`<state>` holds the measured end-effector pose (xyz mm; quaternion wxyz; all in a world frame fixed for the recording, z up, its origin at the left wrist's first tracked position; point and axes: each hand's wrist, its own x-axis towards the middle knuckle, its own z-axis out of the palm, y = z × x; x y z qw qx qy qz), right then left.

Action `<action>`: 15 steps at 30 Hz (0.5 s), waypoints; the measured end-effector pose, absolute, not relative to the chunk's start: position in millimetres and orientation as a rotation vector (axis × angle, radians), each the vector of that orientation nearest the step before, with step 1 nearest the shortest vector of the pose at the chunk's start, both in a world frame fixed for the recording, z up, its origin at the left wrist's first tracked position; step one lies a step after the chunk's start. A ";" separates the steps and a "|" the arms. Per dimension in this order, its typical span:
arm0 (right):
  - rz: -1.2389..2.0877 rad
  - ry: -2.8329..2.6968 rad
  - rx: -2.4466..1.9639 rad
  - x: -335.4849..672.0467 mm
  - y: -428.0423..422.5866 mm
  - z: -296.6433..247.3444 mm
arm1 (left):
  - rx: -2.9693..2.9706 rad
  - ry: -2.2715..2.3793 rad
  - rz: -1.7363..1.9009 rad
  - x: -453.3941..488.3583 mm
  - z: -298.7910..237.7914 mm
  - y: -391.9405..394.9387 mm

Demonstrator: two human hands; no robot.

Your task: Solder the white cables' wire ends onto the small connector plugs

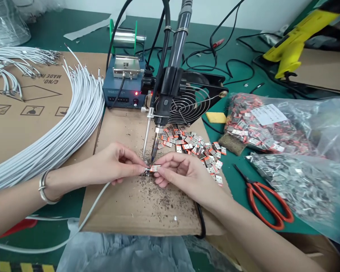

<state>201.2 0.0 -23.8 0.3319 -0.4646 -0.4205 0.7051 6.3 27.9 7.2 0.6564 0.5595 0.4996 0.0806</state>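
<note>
My left hand is closed, pinching the end of a white cable that trails down to the lower left. Between the thumb and fingers of my right hand is a small USB connector, silver with orange plastic. The cable end and the connector meet right under the tip of a soldering iron fixed in a stand. A thin metal solder feed tube comes down beside the tip. Whether the tip touches the joint is hard to tell.
Loose connectors lie right of the iron, by a fan. A blue solder feeder stands behind. White cables are bundled left. Red-handled scissors, bagged connectors, bagged metal parts and a yellow tool are right.
</note>
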 end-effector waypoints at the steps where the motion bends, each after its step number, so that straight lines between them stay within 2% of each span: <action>1: 1.847 -1.080 -1.202 201.0 0.1 -24.2 | 1.270 1.139 0.179 6.8 8.2 27.6; 15: 1.810 -1.087 -1.189 201.6 0.0 -24.1 | 1.219 1.083 0.207 3.8 6.8 27.0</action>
